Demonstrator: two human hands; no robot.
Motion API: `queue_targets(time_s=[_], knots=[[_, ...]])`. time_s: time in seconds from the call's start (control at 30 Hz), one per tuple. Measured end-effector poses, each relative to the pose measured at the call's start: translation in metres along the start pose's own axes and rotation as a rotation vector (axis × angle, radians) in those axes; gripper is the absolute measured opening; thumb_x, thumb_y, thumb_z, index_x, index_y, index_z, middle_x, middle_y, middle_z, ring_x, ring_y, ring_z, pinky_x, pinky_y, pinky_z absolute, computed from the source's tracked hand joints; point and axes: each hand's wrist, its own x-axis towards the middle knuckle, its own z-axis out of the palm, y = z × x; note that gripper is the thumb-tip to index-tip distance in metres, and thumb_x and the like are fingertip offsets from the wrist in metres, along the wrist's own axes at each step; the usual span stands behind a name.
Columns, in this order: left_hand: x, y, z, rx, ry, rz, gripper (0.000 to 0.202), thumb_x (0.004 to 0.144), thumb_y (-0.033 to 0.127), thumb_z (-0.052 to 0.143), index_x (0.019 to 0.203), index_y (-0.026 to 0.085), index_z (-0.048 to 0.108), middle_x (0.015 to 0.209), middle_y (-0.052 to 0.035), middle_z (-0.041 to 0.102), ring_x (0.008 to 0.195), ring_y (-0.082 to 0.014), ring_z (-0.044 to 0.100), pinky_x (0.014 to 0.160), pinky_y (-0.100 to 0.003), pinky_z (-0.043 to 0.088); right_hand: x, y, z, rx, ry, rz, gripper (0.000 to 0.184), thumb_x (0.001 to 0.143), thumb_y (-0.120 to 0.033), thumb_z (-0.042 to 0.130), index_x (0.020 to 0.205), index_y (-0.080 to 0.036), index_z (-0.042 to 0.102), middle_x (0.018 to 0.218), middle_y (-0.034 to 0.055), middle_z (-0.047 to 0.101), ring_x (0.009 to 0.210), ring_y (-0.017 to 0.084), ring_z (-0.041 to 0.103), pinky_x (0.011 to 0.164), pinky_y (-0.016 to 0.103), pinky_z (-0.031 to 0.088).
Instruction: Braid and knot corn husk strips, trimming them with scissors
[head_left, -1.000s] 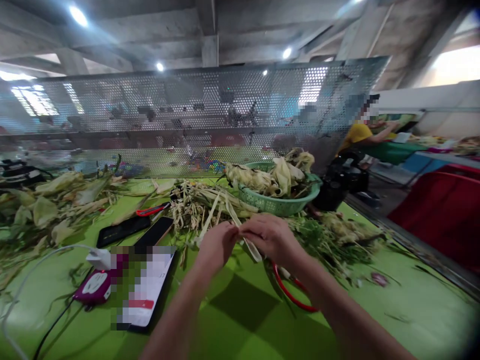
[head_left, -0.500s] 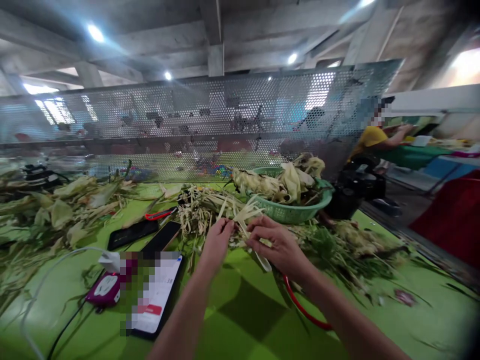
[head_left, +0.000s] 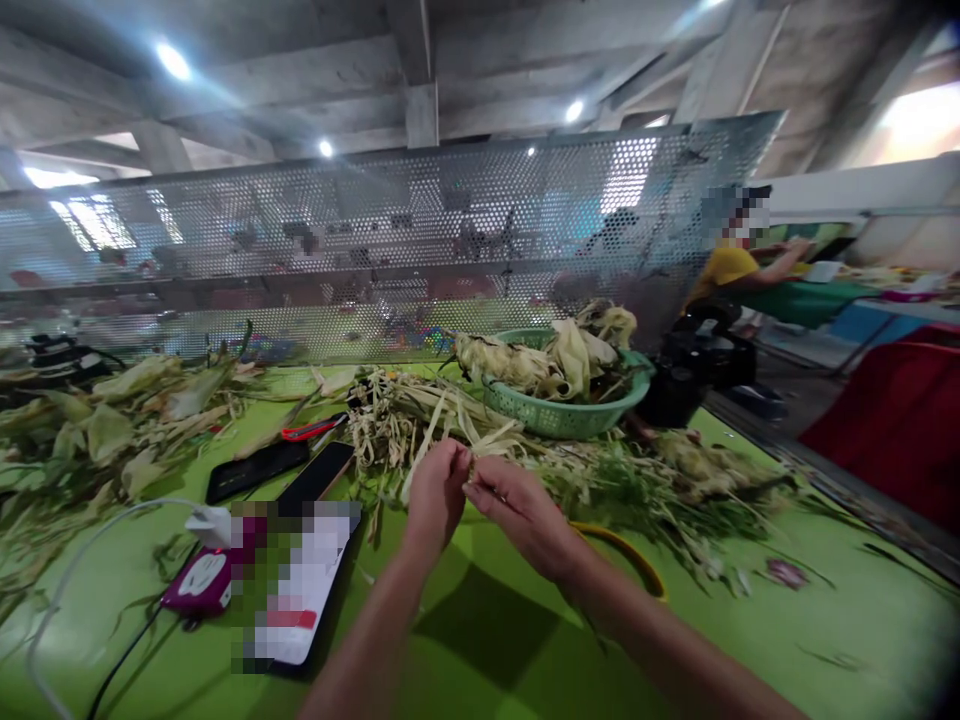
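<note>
My left hand (head_left: 435, 492) and my right hand (head_left: 517, 510) meet above the green table (head_left: 487, 640), both pinched on pale corn husk strips (head_left: 480, 440) that fan away from my fingers. The strips reach back into a loose pile of husk strips (head_left: 397, 415). Behind it a green basket (head_left: 570, 412) holds husked corn pieces. A yellow hoop (head_left: 630, 555) lies on the table under my right wrist.
Several phones (head_left: 300, 570) and a purple charger (head_left: 196, 585) with a white cable lie at left. Corn husks (head_left: 112, 420) are heaped far left. Green stalks (head_left: 675, 480) spread to the right. A perforated metal screen (head_left: 390, 240) backs the table. A person in yellow (head_left: 724, 270) sits beyond.
My hands drew closer together on the husk strips. The long strip that hung below my right hand is gone, and the hoop under my wrist now looks yellow instead of red.
</note>
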Motion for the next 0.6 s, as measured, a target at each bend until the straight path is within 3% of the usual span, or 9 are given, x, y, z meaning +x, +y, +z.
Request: queue_targets(time_s=[0.1, 0.2, 0.3, 0.37, 0.43, 0.5, 0.6], knots=[[0.001, 0.000, -0.005, 0.144, -0.056, 0.122, 0.019, 0.082, 0.021, 0.043, 0.070, 0.017, 0.057, 0.074, -0.0046, 0.058, 0.072, -0.0171, 0.049, 0.068, -0.029, 0.034, 0.001, -0.001, -0.011, -0.135, -0.051, -0.048, 0.026, 0.091, -0.030, 0.045, 0.068, -0.019, 0.050, 0.069, 0.0007, 0.053, 0.067, 0.014, 0.047, 0.062, 0.026, 0.035], [-0.001, 0.004, -0.014, 0.136, -0.240, 0.184, 0.019, 0.081, 0.022, 0.048, 0.069, 0.018, 0.062, 0.074, -0.0051, 0.061, 0.072, -0.0176, 0.052, 0.068, -0.028, 0.035, 0.003, 0.005, -0.033, -0.112, -0.001, -0.015, 0.023, 0.091, -0.031, 0.046, 0.076, -0.019, 0.059, 0.077, 0.0023, 0.060, 0.074, 0.015, 0.053, 0.068, 0.026, 0.039], [-0.005, 0.015, -0.022, -0.092, -0.504, 0.160, 0.017, 0.081, 0.029, 0.053, 0.082, 0.019, 0.067, 0.083, -0.0044, 0.065, 0.077, -0.0166, 0.055, 0.071, -0.026, 0.039, 0.007, 0.022, -0.053, 0.025, 0.174, 0.055, 0.023, 0.089, -0.036, 0.050, 0.077, -0.019, 0.060, 0.080, 0.0026, 0.061, 0.077, 0.016, 0.055, 0.071, 0.027, 0.041], [-0.008, 0.022, -0.025, -0.308, -0.597, 0.080, 0.019, 0.080, 0.033, 0.057, 0.084, 0.018, 0.067, 0.084, -0.0045, 0.064, 0.076, -0.0149, 0.054, 0.071, -0.025, 0.039, 0.009, 0.037, -0.058, 0.108, 0.230, 0.143, 0.023, 0.086, -0.038, 0.054, 0.077, -0.018, 0.061, 0.076, 0.0017, 0.059, 0.073, 0.016, 0.054, 0.067, 0.026, 0.041], [-0.009, 0.027, -0.026, -0.530, -0.546, -0.042, 0.022, 0.079, 0.037, 0.059, 0.086, 0.017, 0.065, 0.081, -0.0034, 0.062, 0.066, -0.0102, 0.048, 0.063, -0.022, 0.037, 0.011, 0.049, -0.056, 0.202, 0.220, 0.206, 0.024, 0.082, -0.040, 0.056, 0.073, -0.018, 0.060, 0.071, 0.0014, 0.058, 0.066, 0.015, 0.053, 0.061, 0.026, 0.041], [-0.007, 0.027, -0.026, -0.753, -0.401, -0.146, 0.023, 0.078, 0.038, 0.062, 0.088, 0.017, 0.062, 0.083, -0.0019, 0.060, 0.057, -0.0059, 0.039, 0.057, -0.020, 0.033, 0.013, 0.053, -0.048, 0.253, 0.187, 0.222, 0.024, 0.079, -0.040, 0.056, 0.068, -0.018, 0.059, 0.068, 0.0016, 0.058, 0.063, 0.016, 0.053, 0.060, 0.028, 0.041], [-0.001, 0.020, -0.023, -0.900, -0.189, -0.207, 0.024, 0.076, 0.037, 0.064, 0.087, 0.016, 0.059, 0.077, 0.0007, 0.055, 0.053, -0.0038, 0.032, 0.053, -0.018, 0.029, 0.012, 0.041, -0.034, 0.193, 0.132, 0.184, 0.020, 0.078, -0.031, 0.057, 0.062, -0.018, 0.056, 0.073, 0.0023, 0.060, 0.071, 0.017, 0.055, 0.068, 0.030, 0.042]])
